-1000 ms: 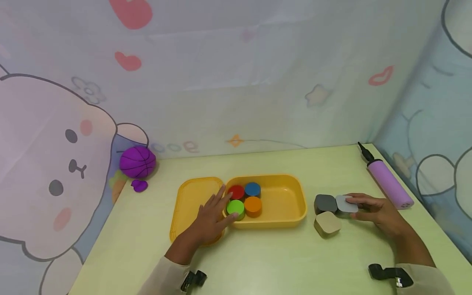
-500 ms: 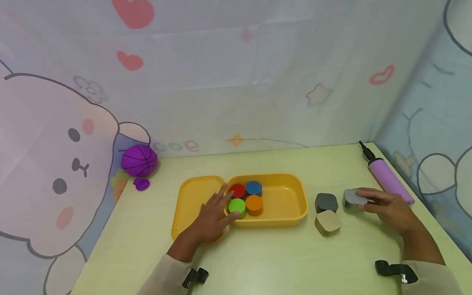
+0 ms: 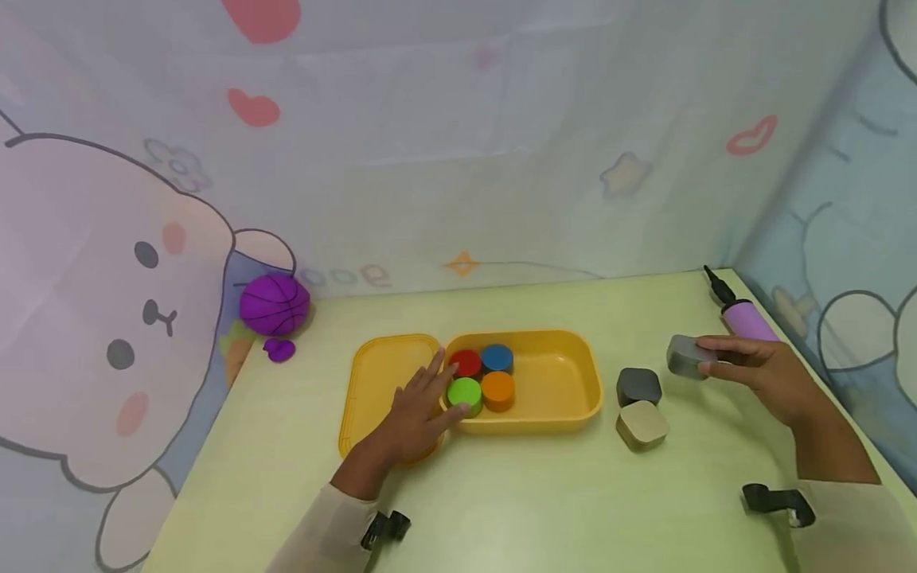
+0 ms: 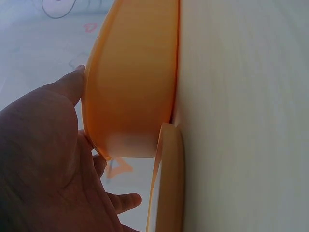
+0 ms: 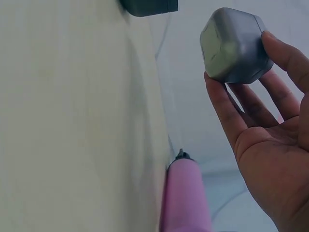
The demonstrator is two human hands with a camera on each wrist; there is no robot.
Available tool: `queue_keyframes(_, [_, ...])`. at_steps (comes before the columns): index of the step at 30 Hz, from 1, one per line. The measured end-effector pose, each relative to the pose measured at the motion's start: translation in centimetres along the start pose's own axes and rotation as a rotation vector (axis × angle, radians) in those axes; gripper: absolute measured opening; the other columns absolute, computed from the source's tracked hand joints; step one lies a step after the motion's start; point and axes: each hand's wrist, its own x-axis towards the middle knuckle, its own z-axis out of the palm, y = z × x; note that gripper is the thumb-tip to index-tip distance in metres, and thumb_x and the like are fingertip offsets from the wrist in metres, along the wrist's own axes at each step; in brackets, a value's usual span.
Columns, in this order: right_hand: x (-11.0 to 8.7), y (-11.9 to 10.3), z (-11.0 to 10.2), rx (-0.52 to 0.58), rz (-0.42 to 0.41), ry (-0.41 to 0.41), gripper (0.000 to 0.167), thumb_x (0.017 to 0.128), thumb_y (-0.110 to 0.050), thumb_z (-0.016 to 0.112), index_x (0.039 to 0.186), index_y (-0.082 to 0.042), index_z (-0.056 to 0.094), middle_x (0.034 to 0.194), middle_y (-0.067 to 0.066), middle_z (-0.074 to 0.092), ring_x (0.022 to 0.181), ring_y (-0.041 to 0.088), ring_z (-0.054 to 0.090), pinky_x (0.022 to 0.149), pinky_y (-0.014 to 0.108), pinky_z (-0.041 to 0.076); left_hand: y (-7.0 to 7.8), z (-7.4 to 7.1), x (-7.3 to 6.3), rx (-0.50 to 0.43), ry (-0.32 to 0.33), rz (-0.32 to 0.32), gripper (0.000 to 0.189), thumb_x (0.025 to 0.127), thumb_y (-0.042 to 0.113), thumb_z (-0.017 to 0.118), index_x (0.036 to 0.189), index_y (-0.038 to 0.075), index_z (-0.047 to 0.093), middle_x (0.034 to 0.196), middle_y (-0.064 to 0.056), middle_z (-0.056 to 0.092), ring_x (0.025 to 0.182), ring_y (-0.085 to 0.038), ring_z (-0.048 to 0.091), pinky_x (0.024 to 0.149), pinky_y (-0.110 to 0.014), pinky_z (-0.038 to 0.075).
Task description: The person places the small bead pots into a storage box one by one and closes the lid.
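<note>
**Silver-grey block aloft in a right-hand pinch**

Here's the silver-grey block [image 3: 688, 356], off the table on the right side, tilted, with the right hand [image 3: 770, 378] pinching it by its right end between thumb and fingertips. That end hold probably suits a small, smooth piece, leaving most of it uncovered.

Just left and nearer sit the dark grey block [image 3: 639, 385] and, on its near side, the beige block [image 3: 642, 424], close together, perhaps simply grouped within reach.

Centre table, the yellow box [image 3: 555, 374] carries four rounds bunched at its left end: red [image 3: 467, 362], blue [image 3: 497, 357], green [image 3: 465, 392], orange [image 3: 498, 388]. Over that end lies the left hand [image 3: 419, 410], fingers spread and gripping nothing, a digit against the rim, likely steadying the box. The yellow lid [image 3: 383, 370] lies flat at the left.

Far left, the purple ball [image 3: 275, 305] and small purple toy [image 3: 279, 349]; far right, the pink pump [image 3: 748, 320].

Now the blind spots! The right hand covers the pump's near end in the head view, the left hand hides part of the lid, and whether dark grey and beige touch is hard to call.
</note>
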Motion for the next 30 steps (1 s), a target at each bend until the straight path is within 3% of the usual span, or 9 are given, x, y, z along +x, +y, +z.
queue_keyframes(6, [1.2, -1.5, 0.2, -0.030, -0.047, -0.016, 0.040, 0.098, 0.001, 0.079, 0.137, 0.000, 0.073, 0.120, -0.027, 0.074, 0.103, -0.006, 0.074, 0.085, 0.013, 0.058, -0.1, 0.2, 0.5, 0.017, 0.011, 0.007, 0.078, 0.112, 0.061, 0.050, 0.177, 0.029, 0.020, 0.186, 0.007, -0.004, 0.172, -0.046, 0.007, 0.124, -0.088, 0.002])
queue_keyframes(16, [3.7, -3.6, 2.8, 0.002, -0.145, -0.105, 0.040, 0.099, 0.002, 0.077, 0.138, 0.004, 0.069, 0.127, -0.019, 0.073, 0.119, -0.007, 0.069, 0.088, 0.018, 0.062, 0.1, -0.1, 0.5, -0.004, 0.014, -0.012, 0.081, 0.111, 0.061, 0.051, 0.177, 0.026, 0.020, 0.187, 0.003, -0.002, 0.172, -0.047, 0.007, 0.125, -0.087, 0.001])
queue_keyframes(23, [4.8, -5.4, 5.2, 0.011, -0.125, -0.167, 0.043, 0.098, -0.002, 0.080, 0.139, 0.002, 0.069, 0.131, -0.016, 0.068, 0.120, -0.009, 0.067, 0.089, 0.020, 0.063, 0.1, 0.1, 0.5, -0.007, 0.004, -0.016, 0.082, 0.111, 0.061, 0.052, 0.177, 0.029, 0.019, 0.186, 0.008, -0.005, 0.172, -0.045, 0.005, 0.125, -0.087, -0.001])
queue_keyframes(30, [6.2, -6.3, 8.1, 0.018, -0.195, -0.219, 0.046, 0.094, 0.004, 0.081, 0.138, 0.002, 0.070, 0.139, 0.008, 0.065, 0.118, -0.004, 0.068, 0.094, 0.019, 0.061, -0.1, 0.2, 0.4, -0.001, -0.003, -0.021, 0.081, 0.111, 0.059, 0.053, 0.177, 0.028, 0.019, 0.186, 0.007, -0.005, 0.172, -0.046, 0.005, 0.125, -0.087, 0.000])
